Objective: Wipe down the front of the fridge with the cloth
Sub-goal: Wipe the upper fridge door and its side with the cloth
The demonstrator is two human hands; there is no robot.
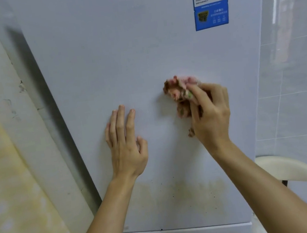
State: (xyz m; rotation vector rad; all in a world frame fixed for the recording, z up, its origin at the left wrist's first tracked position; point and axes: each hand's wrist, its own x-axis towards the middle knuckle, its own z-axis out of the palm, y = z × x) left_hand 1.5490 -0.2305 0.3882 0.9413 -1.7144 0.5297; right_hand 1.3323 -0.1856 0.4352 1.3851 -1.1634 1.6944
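Head view looks down the white front of the fridge. The right hand grips a bunched pink and green cloth, fingers curled round it, and presses it to the door a little right of the middle. The left hand lies flat on the door beside it, fingers straight and holding nothing, apparently to brace the body.

A blue label sits near the door's top right corner. A yellowish stain with dark specks runs in a band just above the door's bottom edge, where a seam divides it from the lower panel. By the look of it, the dirtiest part has not yet been dealt with.

To do this step well, I would open the cloth out flatter, because a tight wad meets the door at only a few points. Overlapping passes from one side edge to the other, working downward, should avoid missed strips. The stained band will likely need firmer pressure and a clean face of the cloth, and the seam may need a folded edge run along it. Around the label a light touch is wise, since rubbing its border could lift a corner. The left hand should shift as the wiping goes, or it may leave prints on cleaned areas. A cream stool stands close by the fridge's right edge and might crowd the elbow lower down.
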